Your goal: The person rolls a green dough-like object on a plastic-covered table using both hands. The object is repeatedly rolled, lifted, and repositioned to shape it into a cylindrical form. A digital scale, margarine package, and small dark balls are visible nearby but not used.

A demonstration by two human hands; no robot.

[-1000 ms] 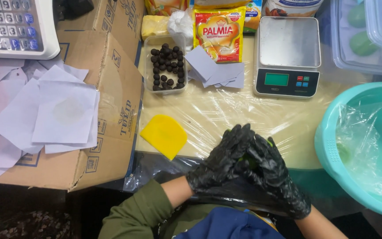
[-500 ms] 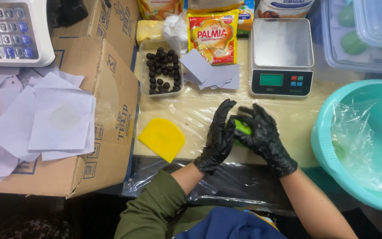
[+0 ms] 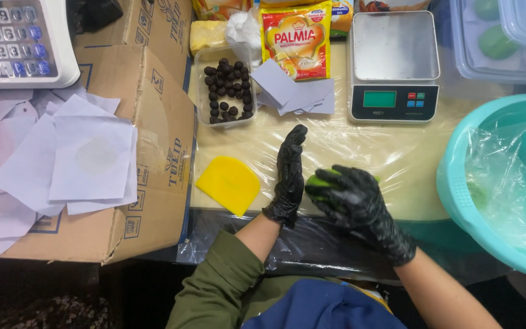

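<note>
Two gloved hands (image 3: 324, 183), one green dough lump (image 3: 318, 181), one scale (image 3: 394, 67), one yellow scraper (image 3: 228, 184), roughly thirty dark balls (image 3: 227, 91)

Glossy black gloves cover both the left hand (image 3: 288, 176) and the right hand (image 3: 354, 204), ending at the wrists. An olive-green sleeve wraps the left arm; the right forearm is bare.

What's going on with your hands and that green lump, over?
Left hand flat and open, edge against the green dough. Right hand cupped over it. Yellow scraper lies apart, left. Nothing in the way.
</note>
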